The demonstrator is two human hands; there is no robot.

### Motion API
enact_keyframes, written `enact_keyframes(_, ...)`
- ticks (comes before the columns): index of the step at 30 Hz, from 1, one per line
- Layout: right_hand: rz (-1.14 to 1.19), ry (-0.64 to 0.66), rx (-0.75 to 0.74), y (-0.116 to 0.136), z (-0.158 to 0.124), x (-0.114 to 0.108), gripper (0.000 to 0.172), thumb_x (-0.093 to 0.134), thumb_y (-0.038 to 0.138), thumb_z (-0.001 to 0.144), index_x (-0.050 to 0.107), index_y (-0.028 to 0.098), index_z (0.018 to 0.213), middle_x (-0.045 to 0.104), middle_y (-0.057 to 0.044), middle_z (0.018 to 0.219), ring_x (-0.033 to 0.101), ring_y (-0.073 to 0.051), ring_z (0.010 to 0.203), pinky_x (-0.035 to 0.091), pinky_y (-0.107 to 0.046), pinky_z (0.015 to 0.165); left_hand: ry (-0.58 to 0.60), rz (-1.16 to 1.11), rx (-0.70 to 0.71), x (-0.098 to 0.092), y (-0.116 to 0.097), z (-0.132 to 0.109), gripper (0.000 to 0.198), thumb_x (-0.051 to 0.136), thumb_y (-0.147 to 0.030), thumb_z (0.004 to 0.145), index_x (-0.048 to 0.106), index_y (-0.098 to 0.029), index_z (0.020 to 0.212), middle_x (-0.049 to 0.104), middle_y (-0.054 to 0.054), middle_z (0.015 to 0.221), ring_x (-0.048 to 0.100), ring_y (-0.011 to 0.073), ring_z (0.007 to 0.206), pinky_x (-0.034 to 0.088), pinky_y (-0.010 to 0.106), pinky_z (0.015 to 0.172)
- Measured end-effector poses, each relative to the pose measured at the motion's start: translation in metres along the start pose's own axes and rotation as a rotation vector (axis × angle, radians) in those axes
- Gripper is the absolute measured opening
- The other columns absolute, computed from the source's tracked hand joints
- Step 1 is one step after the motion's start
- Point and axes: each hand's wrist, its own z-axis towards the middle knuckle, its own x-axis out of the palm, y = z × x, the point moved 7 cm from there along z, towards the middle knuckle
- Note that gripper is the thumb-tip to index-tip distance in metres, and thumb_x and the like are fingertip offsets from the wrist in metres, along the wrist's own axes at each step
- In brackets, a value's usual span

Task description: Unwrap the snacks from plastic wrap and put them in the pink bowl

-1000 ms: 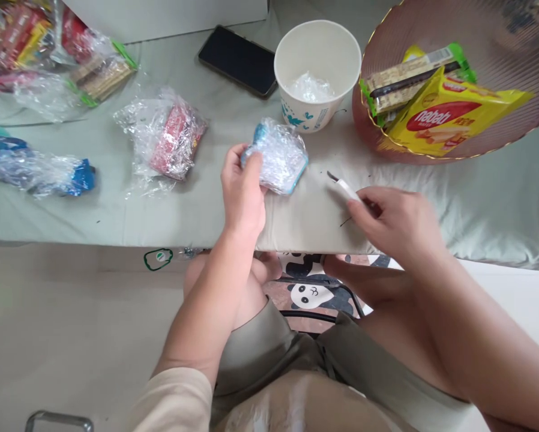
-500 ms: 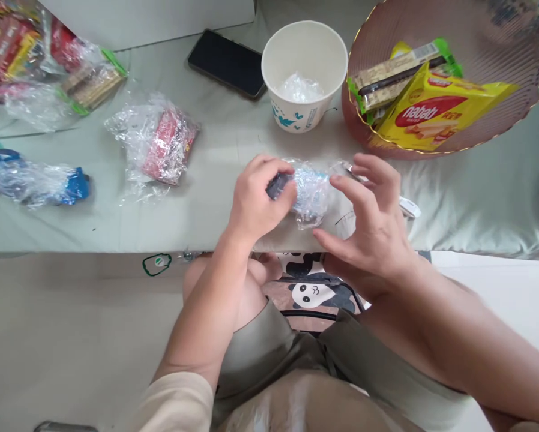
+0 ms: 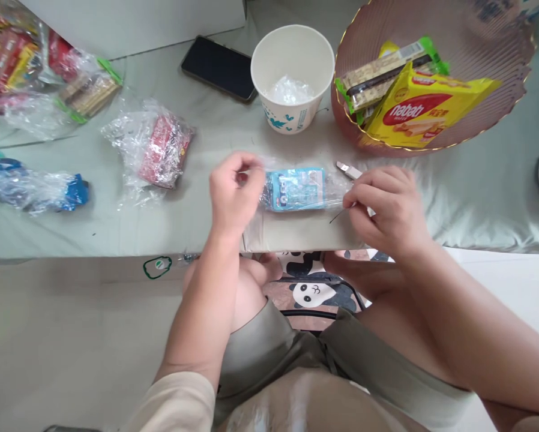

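A light-blue packet point(image 3: 299, 189) in clear plastic wrap lies in front of me, close to the table's front edge. At its right end the wrap point(image 3: 336, 191) is drawn out to a point, and my right hand point(image 3: 386, 207) pinches it between thumb and fingers. My left hand point(image 3: 236, 189) is closed in a pinch at the packet's left end, on the edge of the same wrap. A slim white and grey tool point(image 3: 348, 170), perhaps a small cutter, lies just behind my right hand, which partly covers it.
Behind the packet stand a paper tub point(image 3: 292, 114) with crumpled plastic inside, a black phone point(image 3: 218, 67) and a pink gold-rimmed bowl point(image 3: 476, 117) of snacks. To the left lie a wrapped red packet point(image 3: 161, 150), a blue-ended wrapped bundle point(image 3: 35, 185) and more snacks point(image 3: 12, 54).
My hands have moved apart. The wrap, bunched around the packet before, is now stretched sideways, and the packet lies flat with its light-blue face showing. My right hand has closed on the wrap.
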Motion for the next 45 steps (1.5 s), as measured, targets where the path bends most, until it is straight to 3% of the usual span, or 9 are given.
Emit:
enact_keyframes(5,-0.065,-0.038,0.078,-0.016,-0.001,-0.006,0.017,0.052,0.012,0.074,0.063,0.024,0.067,0.068,-0.004,0.07,0.061,-0.025,0.08,0.041,-0.041,0.076,-0.286,-0.143,-0.256,-0.038,0.043,0.013,0.029,0.063,-0.026,0.091,0.049,-0.024,0.066,0.05,-0.004,0.058,0.04,0.0103,0.051,0.03,0.033,0.05)
enact_keyframes(9,-0.151,-0.161,0.093,-0.011,-0.005,-0.016,0.013,0.052,0.015,0.07,0.062,0.023,0.07,0.066,-0.005,0.07,0.06,-0.026,0.081,0.039,-0.04,0.073,-0.46,-0.072,0.042,-0.06,0.019,0.012,0.026,0.066,-0.031,0.09,0.052,-0.023,0.069,0.05,-0.003,0.064,0.045,0.0106,0.057,0.035,0.034,0.056)
enact_keyframes(11,-0.163,-0.247,0.069,-0.002,-0.007,-0.023,0.012,0.054,0.018,0.072,0.063,0.023,0.078,0.07,-0.008,0.086,0.062,-0.029,0.089,0.041,-0.043,0.077,-0.343,-0.019,0.239,-0.05,-0.004,0.008,0.017,0.068,-0.041,0.09,0.063,-0.026,0.085,0.062,0.0,0.082,0.059,0.0158,0.079,0.045,0.037,0.069)
enact_keyframes(14,-0.119,-0.177,0.02,0.011,-0.005,-0.016,0.022,0.059,0.026,0.081,0.065,0.023,0.102,0.072,-0.012,0.112,0.063,-0.032,0.104,0.044,-0.046,0.088,0.036,0.153,0.275,-0.018,-0.015,0.005,0.033,0.077,-0.046,0.082,0.067,-0.029,0.109,0.071,0.004,0.113,0.064,0.0256,0.11,0.049,0.042,0.092)
enact_keyframes(18,-0.08,-0.002,0.01,0.009,-0.001,0.004,0.018,0.057,0.031,0.093,0.067,0.025,0.107,0.074,-0.008,0.092,0.065,-0.03,0.101,0.042,-0.047,0.094,0.28,0.359,0.238,0.0,-0.013,0.0,0.009,0.073,-0.025,0.081,0.07,-0.027,0.09,0.074,0.003,0.094,0.066,0.026,0.094,0.049,0.045,0.091)
enact_keyframes(25,-0.078,-0.06,0.006,0.016,-0.003,-0.017,0.02,0.054,0.034,0.097,0.07,0.031,0.086,0.068,-0.004,0.08,0.061,-0.023,0.079,0.042,-0.047,0.089,0.184,0.329,0.301,-0.02,-0.037,-0.005,0.009,0.07,-0.02,0.079,0.066,-0.028,0.076,0.07,0.001,0.083,0.064,0.0245,0.085,0.051,0.046,0.092)
enact_keyframes(33,-0.037,-0.088,-0.053,0.022,-0.003,-0.009,0.025,0.056,0.025,0.093,0.067,0.026,0.115,0.07,-0.011,0.124,0.066,-0.026,0.101,0.046,-0.042,0.082,0.339,0.32,0.253,-0.016,-0.044,-0.024,0.025,0.074,-0.019,0.075,0.07,-0.022,0.099,0.073,0.001,0.093,0.06,0.0143,0.07,0.051,0.03,0.071)
enact_keyframes(39,-0.044,-0.052,-0.187,0.02,0.001,-0.003,0.019,0.052,0.018,0.091,0.07,0.025,0.087,0.071,-0.005,0.088,0.062,-0.02,0.077,0.04,-0.038,0.071,0.406,0.26,0.254,-0.012,-0.052,-0.035,0.01,0.065,-0.016,0.082,0.07,-0.019,0.074,0.068,-0.001,0.07,0.053,0.0097,0.059,0.043,0.025,0.059)
enact_keyframes(45,0.148,0.012,-0.451,0.041,-0.007,-0.014,0.019,0.052,0.016,0.088,0.066,0.023,0.077,0.073,-0.004,0.085,0.063,-0.019,0.077,0.041,-0.036,0.073,0.413,0.057,0.062,-0.025,-0.053,-0.031,0.016,0.073,-0.025,0.076,0.069,-0.019,0.062,0.058,-0.003,0.053,0.045,0.008,0.048,0.033,0.023,0.046)
